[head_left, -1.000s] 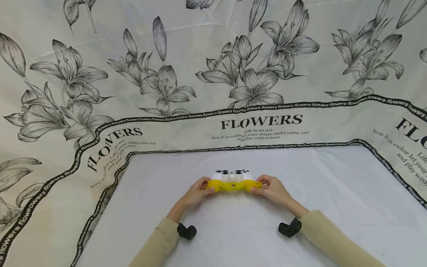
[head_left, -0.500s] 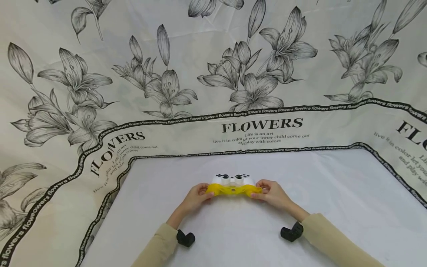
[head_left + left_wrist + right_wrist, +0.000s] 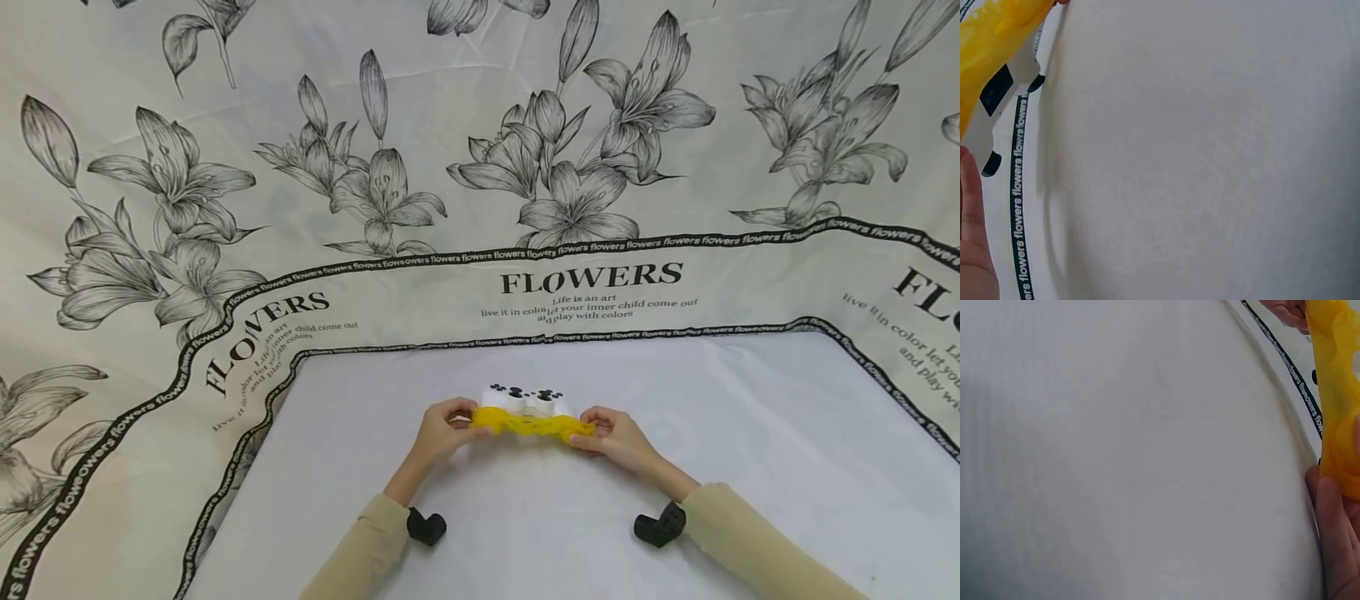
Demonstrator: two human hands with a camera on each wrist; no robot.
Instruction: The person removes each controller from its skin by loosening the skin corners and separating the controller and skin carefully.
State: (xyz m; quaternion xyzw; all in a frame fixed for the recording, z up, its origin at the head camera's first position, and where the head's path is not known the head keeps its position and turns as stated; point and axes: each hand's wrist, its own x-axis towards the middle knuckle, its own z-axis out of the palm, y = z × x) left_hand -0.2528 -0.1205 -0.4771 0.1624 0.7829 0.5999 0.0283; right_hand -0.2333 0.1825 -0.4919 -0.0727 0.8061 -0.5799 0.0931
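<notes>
A white game controller (image 3: 525, 404) with black sticks and buttons is held up in the head view, a stretchy yellow cover (image 3: 491, 418) over its near side and grips. My left hand (image 3: 446, 429) pinches the covered left end, thumb on the near side. On the other end my right hand (image 3: 617, 437) pinches the yellow cover between thumb and fingers. In the left wrist view, white controller casing (image 3: 980, 140) and dark shoulder buttons show beyond the yellow. The right wrist view shows the yellow cover (image 3: 1335, 394) mostly hiding the controller.
A white table surface (image 3: 525, 525) lies beneath the hands. Behind it and at the sides hangs a white curtain (image 3: 420, 304) printed with flowers and lettering. Black camera mounts, left (image 3: 427, 527) and right (image 3: 660, 525), stick out from the sleeves.
The controller has tilted slightly, its right end now lower than its left, and shifted a little right. Both hands keep hold of it. The head view has also shifted slightly.
</notes>
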